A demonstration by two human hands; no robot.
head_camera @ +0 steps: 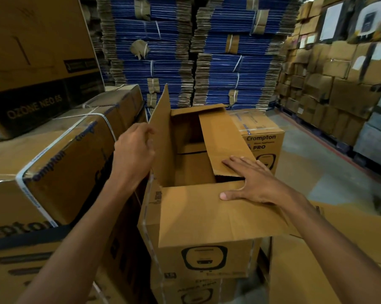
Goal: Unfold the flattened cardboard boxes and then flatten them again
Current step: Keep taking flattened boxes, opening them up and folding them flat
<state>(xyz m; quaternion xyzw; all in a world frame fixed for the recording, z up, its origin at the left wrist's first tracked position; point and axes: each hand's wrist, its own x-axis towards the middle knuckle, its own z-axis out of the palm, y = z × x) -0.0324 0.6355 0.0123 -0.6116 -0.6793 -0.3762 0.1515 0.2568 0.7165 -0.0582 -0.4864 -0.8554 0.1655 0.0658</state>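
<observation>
Head view of an unfolded cardboard box [172, 257] atop another carton [185, 290], upright side flap [161, 137] gripped by left hand [133, 150], lowered flaps [207, 211] under flat, open right hand [255, 183]; unfolding seemingly done, flattening next: free flaps, collapse walls.

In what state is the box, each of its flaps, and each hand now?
box: unfolded, top open.
left flap: upright.
right flap: folded inward.
near flap: folded outward.
far flap: folded inward.
left hand: grips left flap.
right hand: flat on right flap.
</observation>
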